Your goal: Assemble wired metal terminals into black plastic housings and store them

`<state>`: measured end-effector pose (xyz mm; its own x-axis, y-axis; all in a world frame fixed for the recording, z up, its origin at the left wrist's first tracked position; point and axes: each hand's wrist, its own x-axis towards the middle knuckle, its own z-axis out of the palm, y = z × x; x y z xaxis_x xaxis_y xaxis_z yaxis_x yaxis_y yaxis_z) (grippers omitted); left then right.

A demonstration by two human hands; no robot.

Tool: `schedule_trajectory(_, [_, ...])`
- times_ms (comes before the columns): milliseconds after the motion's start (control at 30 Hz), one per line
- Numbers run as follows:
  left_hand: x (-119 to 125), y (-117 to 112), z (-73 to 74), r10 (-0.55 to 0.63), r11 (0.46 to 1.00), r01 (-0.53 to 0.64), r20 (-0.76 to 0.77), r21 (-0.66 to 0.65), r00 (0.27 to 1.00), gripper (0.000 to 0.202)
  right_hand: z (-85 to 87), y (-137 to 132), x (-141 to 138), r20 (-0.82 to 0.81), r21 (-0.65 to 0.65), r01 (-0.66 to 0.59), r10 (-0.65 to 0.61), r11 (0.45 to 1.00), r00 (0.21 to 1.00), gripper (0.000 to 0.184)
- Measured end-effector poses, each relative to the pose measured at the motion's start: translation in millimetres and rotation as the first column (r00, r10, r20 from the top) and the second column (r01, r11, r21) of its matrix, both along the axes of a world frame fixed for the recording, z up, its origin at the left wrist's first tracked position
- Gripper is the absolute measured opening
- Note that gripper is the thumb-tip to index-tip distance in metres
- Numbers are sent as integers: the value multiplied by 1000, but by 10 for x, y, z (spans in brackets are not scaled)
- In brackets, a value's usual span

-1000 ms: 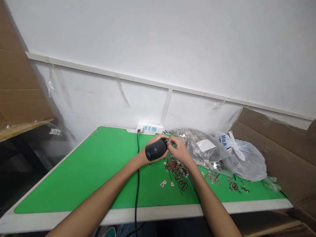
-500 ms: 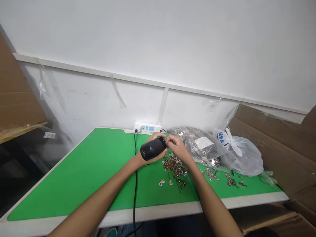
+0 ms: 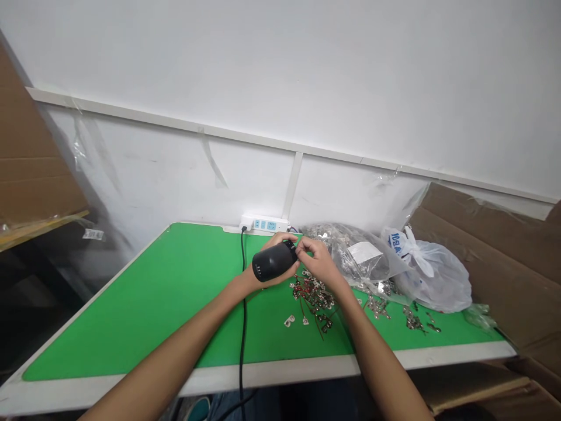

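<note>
We clench the black device (image 3: pixel 274 261) in our left hand (image 3: pixel 280 240).
Looks light, smooth; hold the body. Right hand (image 3: pixel 319 263) pinches its far end.

White wall (image 3: pixel 280 76), horizontal trim strip (image 3: pixel 175 124), cardboard sheets (image 3: pixel 491 257) flanking a green-topped table (image 3: pixel 109 327)

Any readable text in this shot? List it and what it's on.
White plastic bag: blue print, "10" then too blurred to read.
White label on clear plastic bag: too small to read.
Tag near the shelf: too small to read.
Black handheld device: tiny marks, unreadable.
</note>
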<state>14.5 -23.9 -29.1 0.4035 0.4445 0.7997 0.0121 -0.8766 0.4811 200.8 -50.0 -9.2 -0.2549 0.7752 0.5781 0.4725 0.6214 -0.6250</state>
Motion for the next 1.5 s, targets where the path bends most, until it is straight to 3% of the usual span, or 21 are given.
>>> schedule_trajectory(333, [-1,-11,5,57,998,-56,-6,29,998,55,4,-40,-81,-41,91,72,-69,993,997,14])
schedule_trajectory(600, [9,30,-31,65,998,-64,-39,30,997,50,-19,16,-9,-3,-51,16,-16,999,1000,22])
schedule_trajectory(733, [-5,-9,0,-10,990,14,30,-141,999,38,-13,15,8,-24,-71,-11,9,997,1000,31])
schedule_trajectory(867, [-20,-57,95,25,930,38,167,-365,986,28,0,-54,-28,3,149,-15,15,989,1000,5])
schedule_trajectory(900, [-23,-60,114,45,926,30,188,-376,981,28,-7,-70,-41,45,210,-13,3,978,999,9])
schedule_trajectory(1000, [-29,-45,126,74,960,-14,206,-278,976,29,-66,-85,-78,156,346,31,-90,938,984,20])
schedule_trajectory(1133, [-27,-20,74,89,992,-73,160,-104,983,33,-175,-51,-104,126,442,96,-168,892,978,23])
schedule_trajectory(1500, [-21,-33,71,118,993,-115,176,-23,977,36,-169,-66,-207,-38,428,169,-170,888,985,25])
